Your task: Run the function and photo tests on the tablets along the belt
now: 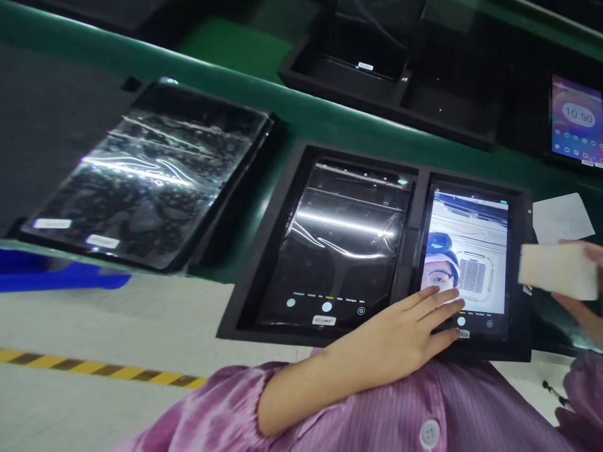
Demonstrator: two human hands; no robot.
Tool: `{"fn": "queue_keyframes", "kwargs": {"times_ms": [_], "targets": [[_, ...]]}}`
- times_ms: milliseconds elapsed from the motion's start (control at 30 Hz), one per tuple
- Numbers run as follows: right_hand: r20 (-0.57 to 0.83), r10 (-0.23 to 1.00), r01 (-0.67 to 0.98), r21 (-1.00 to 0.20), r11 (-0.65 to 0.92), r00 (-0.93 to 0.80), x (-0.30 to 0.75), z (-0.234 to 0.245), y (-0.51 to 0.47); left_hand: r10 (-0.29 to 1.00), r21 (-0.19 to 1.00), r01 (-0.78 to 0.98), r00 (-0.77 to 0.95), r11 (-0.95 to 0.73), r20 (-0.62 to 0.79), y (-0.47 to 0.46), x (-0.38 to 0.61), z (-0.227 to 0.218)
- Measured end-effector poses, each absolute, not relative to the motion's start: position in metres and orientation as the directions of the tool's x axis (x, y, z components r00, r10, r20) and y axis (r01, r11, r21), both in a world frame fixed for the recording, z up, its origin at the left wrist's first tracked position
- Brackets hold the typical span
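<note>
Here a tablet [492, 235] lies under the outspread left hand [414, 326], the right hand [584, 319] gripping a block [557, 271].

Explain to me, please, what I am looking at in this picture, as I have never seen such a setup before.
There is no machine here: a person works with two bare hands, and one camera worn on the head looks forward and down. On the dark green table, a black two-compartment tray holds a left tablet and a right tablet, both showing a camera app. The left hand has its fingers spread over the right tablet's lower left part. The right hand, partly out of frame, holds a white block; what it is, I cannot tell. Farther left lies a film-covered tablet.
</note>
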State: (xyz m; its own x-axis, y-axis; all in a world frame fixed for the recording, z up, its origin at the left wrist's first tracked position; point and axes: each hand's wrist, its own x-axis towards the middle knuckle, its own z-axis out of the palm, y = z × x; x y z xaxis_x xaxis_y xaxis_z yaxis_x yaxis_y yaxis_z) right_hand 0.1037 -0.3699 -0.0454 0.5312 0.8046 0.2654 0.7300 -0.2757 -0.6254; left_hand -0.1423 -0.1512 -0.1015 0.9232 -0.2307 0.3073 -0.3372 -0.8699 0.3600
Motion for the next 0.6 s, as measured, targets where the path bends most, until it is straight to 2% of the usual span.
{"fn": "queue_keyframes", "kwargs": {"times_ms": [33, 100, 267, 433, 600], "targets": [[0.237, 0.85, 0.727, -0.651, -0.221, 0.47, 0.097, -0.049, -0.366, -0.225, 0.367, -0.332, 0.926, -0.869, 0.304, -0.152, -0.142, -0.104], [0.187, 0.884, 0.722, -0.659, -0.211, 0.429, 0.092, -0.06, -0.361, -0.208, 0.384, -0.312, 0.934, -0.869, 0.289, -0.153, -0.142, -0.107], [0.195, 0.853, 0.676, -0.702, -0.223, 0.484, 0.094, -0.079, -0.364, -0.225, 0.42, -0.32, 0.939, -0.85, 0.26, -0.156, -0.134, -0.11], [0.206, 0.851, 0.664, -0.72, -0.202, 0.483, 0.093, -0.081, -0.368, -0.264, 0.353, -0.334, 0.936, -0.874, 0.231, -0.159, -0.127, -0.11], [0.209, 0.849, 0.669, -0.714, -0.207, 0.485, 0.093, -0.081, -0.367, -0.253, 0.334, -0.344, 0.924, -0.878, 0.286, -0.156, -0.131, -0.106]]}}
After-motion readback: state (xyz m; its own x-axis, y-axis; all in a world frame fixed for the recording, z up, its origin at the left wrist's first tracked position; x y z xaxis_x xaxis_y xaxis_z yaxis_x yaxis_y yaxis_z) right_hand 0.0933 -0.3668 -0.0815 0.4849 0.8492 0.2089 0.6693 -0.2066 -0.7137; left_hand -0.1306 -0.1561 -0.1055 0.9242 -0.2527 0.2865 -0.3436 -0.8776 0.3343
